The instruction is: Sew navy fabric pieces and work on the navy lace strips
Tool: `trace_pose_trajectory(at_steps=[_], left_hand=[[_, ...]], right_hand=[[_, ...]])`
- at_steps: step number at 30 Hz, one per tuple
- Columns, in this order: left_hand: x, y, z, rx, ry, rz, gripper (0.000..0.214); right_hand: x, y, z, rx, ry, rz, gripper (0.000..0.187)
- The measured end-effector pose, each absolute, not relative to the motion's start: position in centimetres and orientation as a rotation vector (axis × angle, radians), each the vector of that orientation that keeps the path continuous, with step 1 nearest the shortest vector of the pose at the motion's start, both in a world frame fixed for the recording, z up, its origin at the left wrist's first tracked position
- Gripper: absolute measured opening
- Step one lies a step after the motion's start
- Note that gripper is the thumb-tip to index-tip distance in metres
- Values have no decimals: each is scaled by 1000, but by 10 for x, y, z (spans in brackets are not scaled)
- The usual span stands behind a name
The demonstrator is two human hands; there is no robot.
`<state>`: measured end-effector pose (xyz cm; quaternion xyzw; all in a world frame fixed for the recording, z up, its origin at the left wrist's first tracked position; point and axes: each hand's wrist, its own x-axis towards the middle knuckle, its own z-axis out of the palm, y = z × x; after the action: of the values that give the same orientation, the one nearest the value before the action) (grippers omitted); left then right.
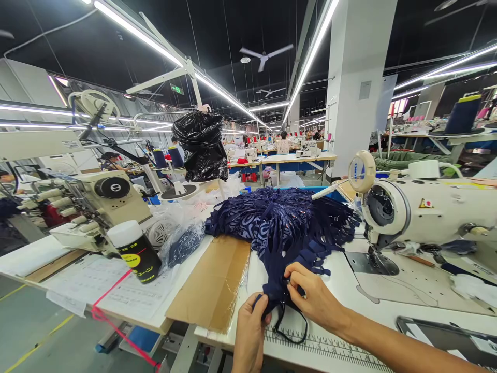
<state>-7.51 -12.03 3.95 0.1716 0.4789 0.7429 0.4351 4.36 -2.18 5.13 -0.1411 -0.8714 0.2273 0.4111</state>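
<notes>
A heap of navy blue patterned fabric pieces with straps (283, 223) lies on the white sewing table (411, 290). My left hand (250, 331) pinches the near end of one navy piece (276, 292) at the table's front edge. My right hand (314, 298) grips the same piece just to the right. A thin dark strap loop (291, 334) hangs from that piece over the printed ruler (330, 349) on the table edge.
A white sewing machine (427, 210) stands at the right with its needle plate (373, 263) near the heap. A flat cardboard sheet (217, 282), a black bottle (135, 251), an overlock machine (97, 202) and a black plastic bag (202, 145) stand to the left. Other workers sit far back.
</notes>
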Motion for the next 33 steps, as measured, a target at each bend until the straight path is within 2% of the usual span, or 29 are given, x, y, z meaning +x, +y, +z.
trace_pose_trajectory(at_steps=[26, 33], left_hand=[[-74, -121, 36, 478, 1232, 1868, 33], [-71, -118, 28, 654, 1463, 1878, 34]], right_hand=[[44, -26, 54, -383, -2178, 692, 20], [44, -21, 54, -375, -2138, 791, 20]])
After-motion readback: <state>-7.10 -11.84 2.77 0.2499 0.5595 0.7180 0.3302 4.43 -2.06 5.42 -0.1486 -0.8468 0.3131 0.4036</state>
